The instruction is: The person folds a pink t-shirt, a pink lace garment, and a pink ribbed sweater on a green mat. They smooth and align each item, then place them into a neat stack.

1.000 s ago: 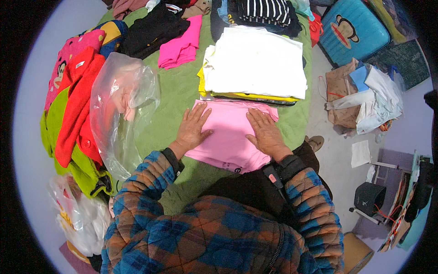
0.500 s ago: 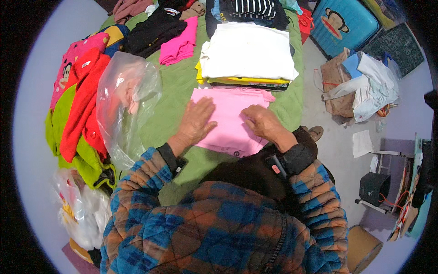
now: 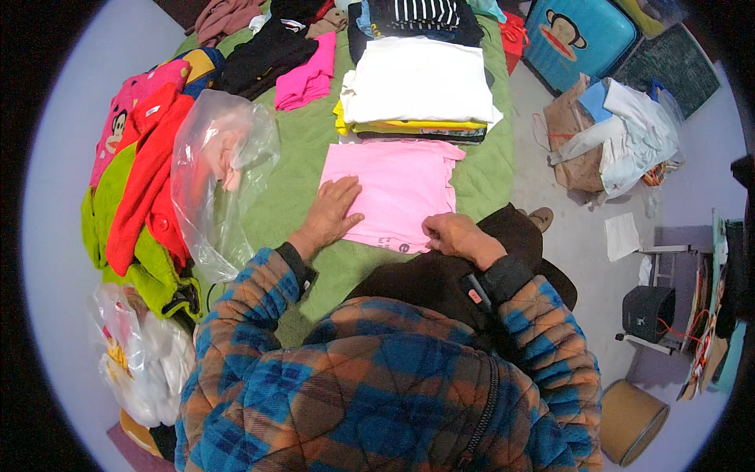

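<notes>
A view from above the person's head, looking down at a green quilted blanket (image 3: 303,169) that covers a wide surface, with clothes spread across it. The person wears a padded jacket in blue and orange checks.

A pink shirt (image 3: 393,189) lies flat near the near edge of the blanket, right of its middle, folded into a rough rectangle. The left hand (image 3: 332,212) rests palm down on the shirt's left near corner, fingers straight and slightly spread, holding nothing. The right hand (image 3: 450,233) sits at the shirt's near edge on the right, fingers curled and pinching the hem. A dark band (image 3: 503,275) circles the right wrist.

Just beyond the shirt, touching its far edge, stands a stack of folded clothes (image 3: 417,94), white on top with yellow and dark layers beneath. Behind that, at the far edge, lies a black and white striped top (image 3: 421,12). To the left of the stack are a bright pink garment (image 3: 308,75) and a black one (image 3: 263,51).

A crumpled clear plastic bag (image 3: 220,173) lies on the blanket left of the shirt, near the left hand but not touching it. Along the left edge is a heap of red, pink and lime green clothes (image 3: 138,181). Below it, off the near left corner, sit white plastic bags (image 3: 138,358).

To the right the floor (image 3: 582,244) is pale grey. On it are a blue suitcase with a cartoon monkey face (image 3: 578,35), a brown paper bag with white cloth over it (image 3: 605,134), a sheet of paper (image 3: 623,234), a small black box (image 3: 649,313) and a brown cardboard drum (image 3: 633,421).
</notes>
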